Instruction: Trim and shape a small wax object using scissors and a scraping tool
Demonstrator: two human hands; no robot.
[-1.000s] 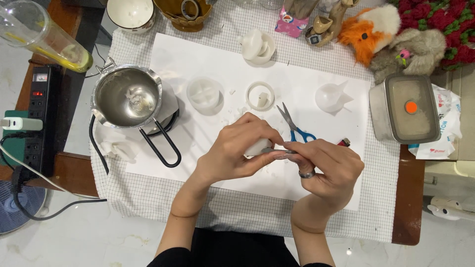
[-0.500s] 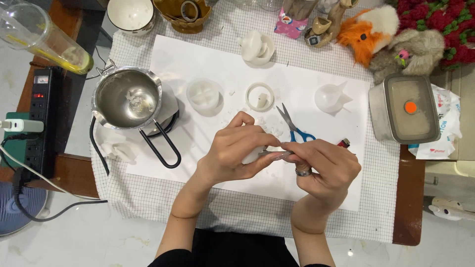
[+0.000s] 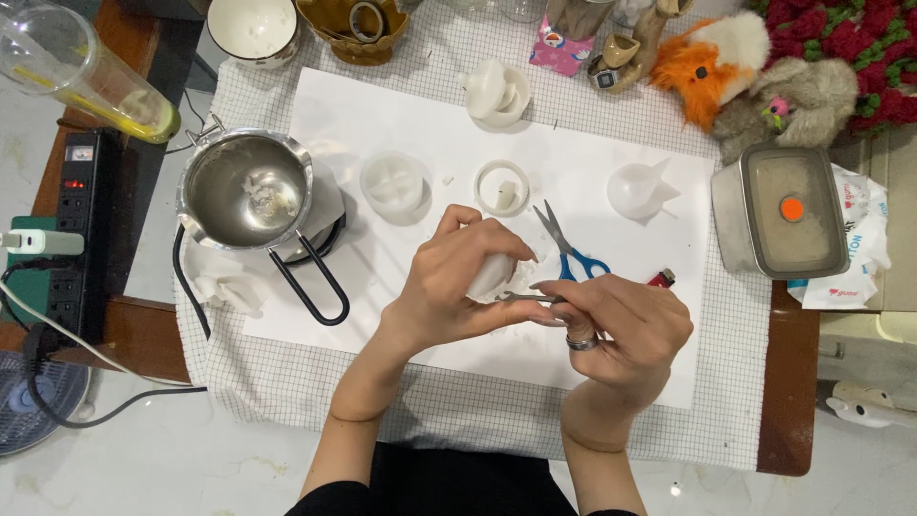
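Note:
My left hand (image 3: 458, 282) grips a small white wax piece (image 3: 489, 275) over the white paper sheet (image 3: 611, 373). My right hand (image 3: 621, 325), with a ring on one finger, pinches a thin metal tool (image 3: 521, 297) whose tip touches the wax piece. White crumbs lie under the hands. Blue-handled scissors (image 3: 565, 250) lie just beyond my fingers, and a red lighter (image 3: 661, 279) sits to their right.
A steel melting pot (image 3: 246, 189) with a black wire handle stands at left. White moulds (image 3: 394, 182) (image 3: 501, 186) (image 3: 640, 189) (image 3: 497, 91) sit on the paper. A lidded metal tin (image 3: 783, 210) is at right, plush toys behind it, a power strip (image 3: 81, 225) far left.
My left hand's fingers have shifted around the wax piece, turning it slightly. The right hand stays put with the metal tool against it.

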